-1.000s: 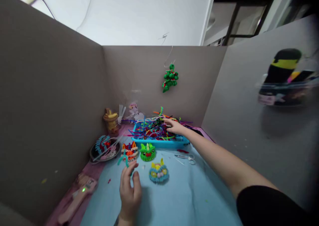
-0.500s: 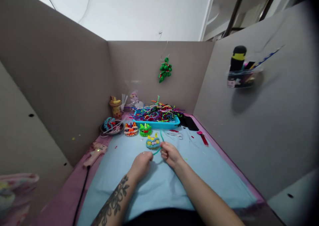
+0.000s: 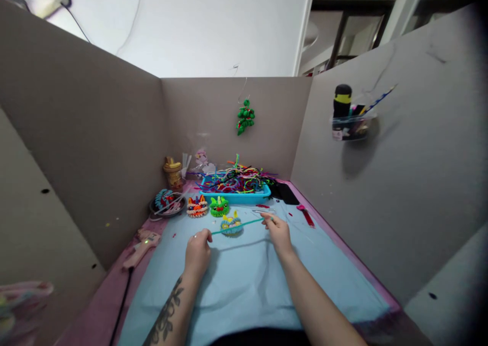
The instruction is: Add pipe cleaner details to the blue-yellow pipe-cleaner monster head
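Observation:
A teal pipe cleaner [image 3: 249, 223] is stretched nearly straight between my two hands, above the blue cloth. My left hand [image 3: 199, 252] is closed on its left end, and my right hand [image 3: 277, 232] pinches it near the right end. Behind the strand sits a light-blue and yellow fuzzy animal head [image 3: 231, 230], partly crossed by it. Farther back stand an orange animal head [image 3: 197, 207] and a green one [image 3: 219, 207]. A pair of scissors [image 3: 263, 211] lies just behind my right hand, partly hidden by it.
A blue tray [image 3: 236, 199] heaped with colourful pipe cleaners stands at the back. To the left are a dark bowl [image 3: 179, 209] and a pink glue gun [image 3: 143, 248] with a black cord. A red-handled tool [image 3: 307, 218] lies right. Grey panels enclose the table on three sides.
My hands have moved apart, left hand to the left and right hand to the right. The pipe cleaner, bent between them before, now runs taut. The camera view has shifted slightly.

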### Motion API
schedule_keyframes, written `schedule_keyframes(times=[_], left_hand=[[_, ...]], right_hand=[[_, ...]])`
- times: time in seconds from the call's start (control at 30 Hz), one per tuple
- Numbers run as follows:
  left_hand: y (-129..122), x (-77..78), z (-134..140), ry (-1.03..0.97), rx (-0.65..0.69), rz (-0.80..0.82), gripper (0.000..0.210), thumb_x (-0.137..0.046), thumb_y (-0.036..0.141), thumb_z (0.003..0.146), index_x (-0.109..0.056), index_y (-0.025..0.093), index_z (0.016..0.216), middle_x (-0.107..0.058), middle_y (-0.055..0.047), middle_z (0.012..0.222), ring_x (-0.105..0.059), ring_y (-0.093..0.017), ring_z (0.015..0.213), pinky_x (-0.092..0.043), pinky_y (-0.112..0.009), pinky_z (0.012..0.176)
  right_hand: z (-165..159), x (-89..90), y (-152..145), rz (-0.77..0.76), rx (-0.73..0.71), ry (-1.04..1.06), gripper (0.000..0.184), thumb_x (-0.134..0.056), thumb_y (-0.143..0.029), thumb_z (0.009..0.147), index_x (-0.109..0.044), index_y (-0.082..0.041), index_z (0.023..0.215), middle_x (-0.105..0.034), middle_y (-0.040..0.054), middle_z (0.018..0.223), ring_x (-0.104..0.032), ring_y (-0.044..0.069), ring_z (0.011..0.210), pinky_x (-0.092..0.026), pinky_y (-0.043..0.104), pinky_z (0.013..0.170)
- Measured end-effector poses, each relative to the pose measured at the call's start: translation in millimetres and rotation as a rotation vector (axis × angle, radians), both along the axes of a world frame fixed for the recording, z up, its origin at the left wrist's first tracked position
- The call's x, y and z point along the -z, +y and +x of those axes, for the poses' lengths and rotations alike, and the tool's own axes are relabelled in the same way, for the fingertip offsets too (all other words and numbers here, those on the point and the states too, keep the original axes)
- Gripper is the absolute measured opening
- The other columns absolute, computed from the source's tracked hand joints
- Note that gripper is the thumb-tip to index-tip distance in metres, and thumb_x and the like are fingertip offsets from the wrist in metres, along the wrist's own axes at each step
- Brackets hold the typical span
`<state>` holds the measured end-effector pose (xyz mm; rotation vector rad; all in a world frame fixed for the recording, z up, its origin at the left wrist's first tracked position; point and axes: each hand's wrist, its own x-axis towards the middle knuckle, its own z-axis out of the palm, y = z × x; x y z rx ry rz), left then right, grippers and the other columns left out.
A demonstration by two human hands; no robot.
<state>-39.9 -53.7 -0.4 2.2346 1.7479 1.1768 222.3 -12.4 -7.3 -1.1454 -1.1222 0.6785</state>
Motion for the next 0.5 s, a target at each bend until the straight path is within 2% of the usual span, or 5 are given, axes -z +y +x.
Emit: schedule_keyframes(times=[0.1,0.27,0.4,0.5], left_hand=[[0.9,-0.6,-3.6,0.017,-0.005,0.016,0.022,-0.035,0.004,0.072,-0.048,0.021,0.073,-0.056,0.0,0.066,-0.055,-0.017,0.067,-0.038,-0.028,0.07],[4.4,3.0,-7.7,-0.089,-0.037,-0.017,0.019,-0.036,0.008,0.078,-0.049,0.021,0.083,-0.062,-0.002,0.072,-0.06,-0.017,0.072,-0.041,-0.028,0.07],[5.0,6.0,-10.2,-0.276,-0.092,-0.049,0.013,-0.038,0.019,0.082,-0.049,0.021,0.088,-0.063,-0.001,0.07,-0.062,-0.017,0.069,-0.044,-0.028,0.066],[3.9,5.5,-11.4,-0.455,-0.066,-0.048,0.016,-0.041,0.026,0.081,-0.05,0.02,0.093,-0.065,-0.001,0.072,-0.062,-0.016,0.065,-0.046,-0.028,0.063]], right_hand=[[1.4,0.0,-1.8,0.019,0.049,-0.055,0.037,-0.056,-0.046,0.074,-0.07,-0.014,0.086,-0.062,0.0048,0.066,-0.052,0.015,0.058,-0.042,0.027,0.056],[7.5,0.8,-0.4,-0.01,0.142,0.018,0.042,-0.053,-0.049,0.076,-0.069,-0.013,0.088,-0.06,0.0036,0.063,-0.049,0.013,0.055,-0.039,0.024,0.049],[8.4,2.1,1.6,0.004,0.116,0.055,0.044,-0.054,-0.052,0.074,-0.069,-0.012,0.087,-0.059,0.0037,0.062,-0.047,0.012,0.053,-0.035,0.022,0.044],[7.7,3.4,3.2,-0.002,0.101,0.126,0.045,-0.057,-0.053,0.071,-0.069,-0.011,0.085,-0.056,0.0022,0.059,-0.043,0.01,0.049,-0.031,0.021,0.042]])
